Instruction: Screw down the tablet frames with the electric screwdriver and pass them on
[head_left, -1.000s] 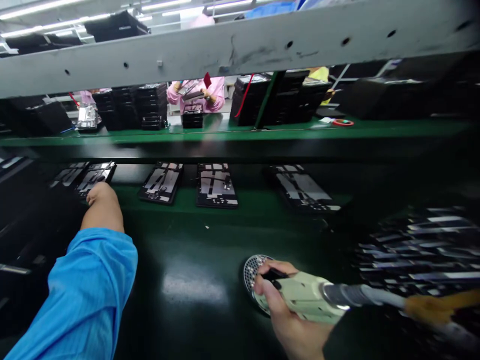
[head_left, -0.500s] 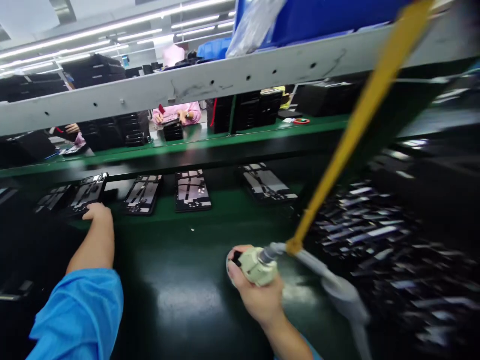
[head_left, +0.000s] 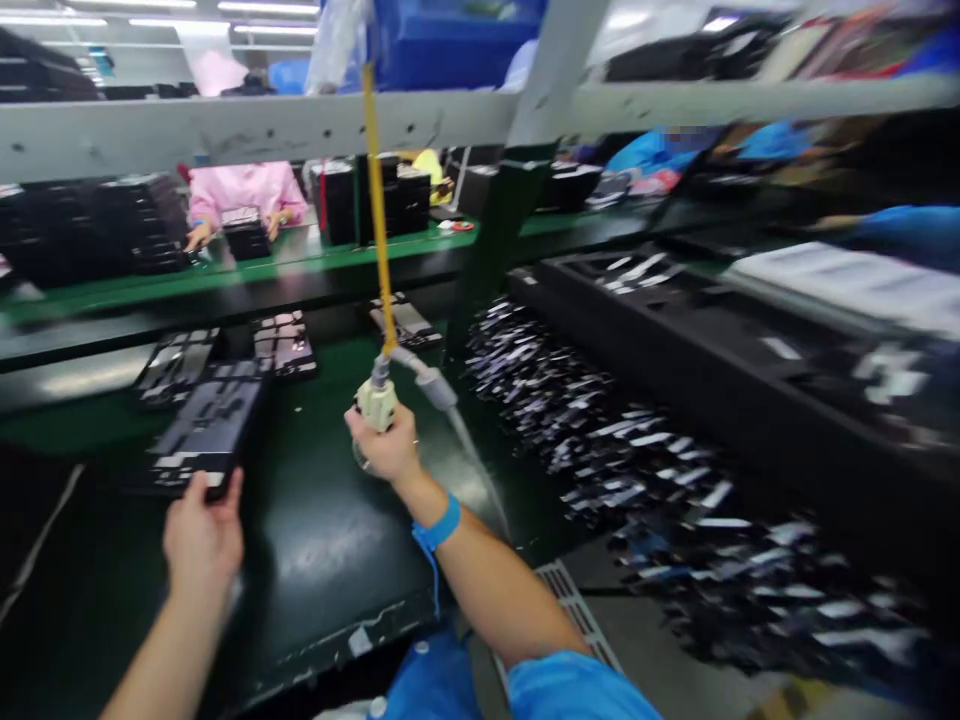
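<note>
Near the bench's left side, my left hand (head_left: 204, 535) grips the lower edge of an opened tablet (head_left: 210, 415), thumb and fingers closed on it. The tablet is lifted and tilted, its inner parts facing me. My right hand (head_left: 394, 450) is wrapped around a pale green electric screwdriver (head_left: 376, 402), top end up; its tip is hidden below the hand. A yellow strap (head_left: 377, 200) and a grey cable (head_left: 469, 440) join at its top. Behind my left hand lie other opened tablets, one at the left (head_left: 169, 365), one in the middle (head_left: 285, 343) and one farther right (head_left: 409, 322).
Many narrow dark and silvery parts (head_left: 630, 440) line the right side, beside a long black tray (head_left: 675, 350). A metal shelf beam (head_left: 247, 128) crosses above. Beyond it, a person in pink (head_left: 244, 190) works near black stacks (head_left: 127, 230).
My left hand has drawn a tablet from the row toward me and raised it. The view has swung right; my right hand still holds the screwdriver.
</note>
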